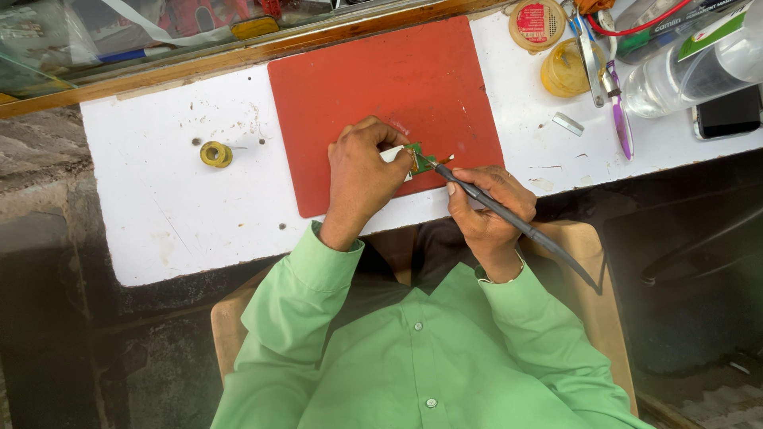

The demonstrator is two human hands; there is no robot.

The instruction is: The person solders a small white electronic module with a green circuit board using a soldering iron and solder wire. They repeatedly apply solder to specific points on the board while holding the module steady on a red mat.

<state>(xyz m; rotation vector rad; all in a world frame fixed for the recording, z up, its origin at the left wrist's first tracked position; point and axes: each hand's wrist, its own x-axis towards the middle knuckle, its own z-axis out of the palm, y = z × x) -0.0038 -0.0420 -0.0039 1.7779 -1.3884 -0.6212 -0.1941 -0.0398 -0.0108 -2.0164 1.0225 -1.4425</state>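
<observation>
Person seated at a white surface (159,199), green sleeves, seen from above.

Left hand (362,179) curled down on a small green circuit board (415,157), fingers closed over its left edge and pinning it flat. The board lies on the red mat (350,87), near the mat's lower right edge, with a pale scrap under or beside it; too small to say which.

Right hand (485,210) closed round a dark soldering iron (493,208) in a pen grip, low on the shaft. The tip meets the board's right edge, or sits just above it; contact cannot be told for sure. The cable trails off to the lower right, over the chair edge.

Judgement on doing this well:
- Keep the pinning fingers on the far side of the board from the tip; they look close.
- Rest the heel of the right hand on the mat edge for steadiness; it seems partly off the surface now.
- Let the cable hang slack so it does not tug the tip sideways.
- Touch the pad briefly, tip at a shallow slant as held.

Around: a yellow solder spool (215,154) well apart on the left; round tins (537,24), tweezers (590,59), a purple tool (619,119), a clear plastic bottle (675,75) and a dark phone (729,112) at the far right.
</observation>
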